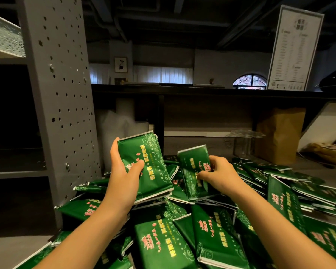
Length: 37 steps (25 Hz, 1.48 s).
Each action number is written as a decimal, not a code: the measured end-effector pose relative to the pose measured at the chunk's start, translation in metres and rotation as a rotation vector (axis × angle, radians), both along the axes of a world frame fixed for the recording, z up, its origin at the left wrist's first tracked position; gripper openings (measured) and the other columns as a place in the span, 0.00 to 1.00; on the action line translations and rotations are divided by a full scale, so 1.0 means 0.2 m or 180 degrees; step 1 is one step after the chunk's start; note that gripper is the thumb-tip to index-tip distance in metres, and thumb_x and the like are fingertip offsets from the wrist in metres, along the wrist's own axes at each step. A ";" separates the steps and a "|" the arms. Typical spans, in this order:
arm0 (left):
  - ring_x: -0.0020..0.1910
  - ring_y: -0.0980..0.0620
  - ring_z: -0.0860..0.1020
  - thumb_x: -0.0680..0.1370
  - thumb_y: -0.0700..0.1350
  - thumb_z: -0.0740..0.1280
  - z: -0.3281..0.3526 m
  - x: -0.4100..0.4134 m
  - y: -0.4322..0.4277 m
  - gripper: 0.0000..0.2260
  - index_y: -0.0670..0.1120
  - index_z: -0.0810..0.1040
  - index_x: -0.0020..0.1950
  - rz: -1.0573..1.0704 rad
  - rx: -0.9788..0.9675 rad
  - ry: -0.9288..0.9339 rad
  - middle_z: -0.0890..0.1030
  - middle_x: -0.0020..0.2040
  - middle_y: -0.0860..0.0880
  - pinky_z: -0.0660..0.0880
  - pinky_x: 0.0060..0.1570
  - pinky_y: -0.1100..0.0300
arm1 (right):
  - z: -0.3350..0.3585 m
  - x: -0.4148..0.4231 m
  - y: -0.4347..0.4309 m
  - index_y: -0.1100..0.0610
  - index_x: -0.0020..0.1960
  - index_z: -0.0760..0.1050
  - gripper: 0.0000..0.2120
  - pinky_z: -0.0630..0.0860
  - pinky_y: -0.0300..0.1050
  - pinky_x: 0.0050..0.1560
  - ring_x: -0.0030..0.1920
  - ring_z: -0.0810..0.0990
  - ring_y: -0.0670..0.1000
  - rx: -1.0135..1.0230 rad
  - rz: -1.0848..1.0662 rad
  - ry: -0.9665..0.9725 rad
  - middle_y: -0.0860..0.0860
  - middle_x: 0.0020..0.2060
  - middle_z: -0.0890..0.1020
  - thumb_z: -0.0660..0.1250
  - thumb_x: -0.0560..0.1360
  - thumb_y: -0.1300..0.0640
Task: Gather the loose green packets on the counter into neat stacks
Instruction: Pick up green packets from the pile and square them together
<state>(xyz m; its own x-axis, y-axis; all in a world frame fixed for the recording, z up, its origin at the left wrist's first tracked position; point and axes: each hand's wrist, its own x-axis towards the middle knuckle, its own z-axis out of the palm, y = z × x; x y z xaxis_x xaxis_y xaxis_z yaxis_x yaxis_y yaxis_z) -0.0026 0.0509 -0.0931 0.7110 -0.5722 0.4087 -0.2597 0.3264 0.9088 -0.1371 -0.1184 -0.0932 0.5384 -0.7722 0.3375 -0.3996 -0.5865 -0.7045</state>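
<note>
Our left hand (124, 175) grips a stack (149, 166); our right hand (221, 173) pinches a packet (192, 164), both above the pile (211, 239) on the desk (12, 249).

Shiny green packets (211, 235) with gold and pink writing lie in a messy heap on the counter (12, 247). At eleven o'clock a small stack (145, 162) is held up, tilted. At one o'clock is a lifted packet (192, 167).

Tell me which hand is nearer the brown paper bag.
Right. The right hand, holding a packet, is left of the brown paper bag and nearer the person; the left hand, gripping a stack, is farther left.
</note>
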 end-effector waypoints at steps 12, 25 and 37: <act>0.58 0.56 0.74 0.78 0.41 0.64 -0.01 -0.03 0.01 0.29 0.51 0.54 0.75 0.0249 0.0239 -0.0427 0.73 0.63 0.55 0.71 0.60 0.58 | 0.07 0.05 0.32 0.46 0.50 0.78 0.11 0.76 0.34 0.45 0.43 0.80 0.39 -0.0194 0.1413 -0.1381 0.41 0.42 0.83 0.63 0.77 0.62; 0.54 0.54 0.77 0.78 0.42 0.63 -0.01 -0.07 0.00 0.20 0.51 0.63 0.69 0.0055 0.0071 -0.0084 0.78 0.56 0.52 0.73 0.58 0.53 | 0.00 0.09 0.35 0.47 0.71 0.64 0.25 0.65 0.29 0.58 0.60 0.69 0.42 -0.0518 0.1184 -0.0759 0.40 0.63 0.69 0.66 0.76 0.49; 0.52 0.72 0.75 0.80 0.38 0.59 -0.03 -0.11 -0.01 0.26 0.59 0.55 0.73 -0.0271 -0.0145 -0.0305 0.74 0.60 0.61 0.73 0.50 0.74 | -0.01 0.09 0.34 0.44 0.71 0.60 0.38 0.74 0.42 0.60 0.55 0.76 0.37 -0.0140 0.0766 -0.1467 0.37 0.56 0.75 0.74 0.66 0.43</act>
<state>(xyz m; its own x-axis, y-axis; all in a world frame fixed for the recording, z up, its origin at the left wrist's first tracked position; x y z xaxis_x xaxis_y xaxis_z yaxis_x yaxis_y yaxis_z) -0.0247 0.0493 -0.0988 0.6172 -0.6081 0.4994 -0.3141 0.3915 0.8649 -0.1186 -0.0498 -0.0961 0.4868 -0.6246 0.6107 0.0959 -0.6566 -0.7481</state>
